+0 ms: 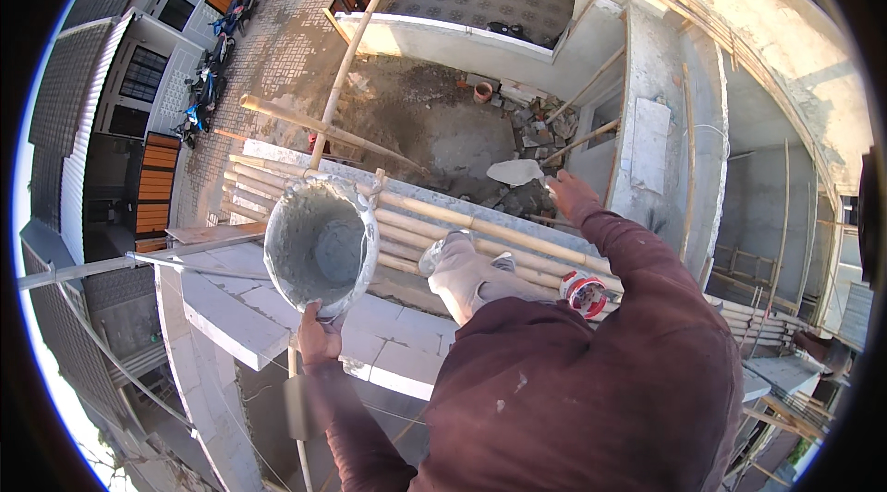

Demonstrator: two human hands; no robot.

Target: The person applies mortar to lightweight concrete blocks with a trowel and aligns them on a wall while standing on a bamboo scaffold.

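Note:
My left hand (319, 337) grips the near lower edge of a mortar-coated bucket (288, 238). The bucket is tilted so its mouth faces me, and grey residue lines its inside; how much mortar lies at the bottom I cannot tell. Out to the right, my right hand (573, 196) is closed around the handle of a trowel (516, 172), its pale blade pointing left and well apart from the bucket. Beneath the bucket runs a platform of bamboo poles (480, 256), where my feet stand. White blocks (402, 335) form a wall top close to my left arm.
A small red and white container (584, 293) sits on the poles at my right. Upright and slanting bamboo poles (356, 58) rise past the platform's far side. Far below lie rubble (536, 132) and a dirt floor. Parked motorcycles (208, 76) line the paved lane at left.

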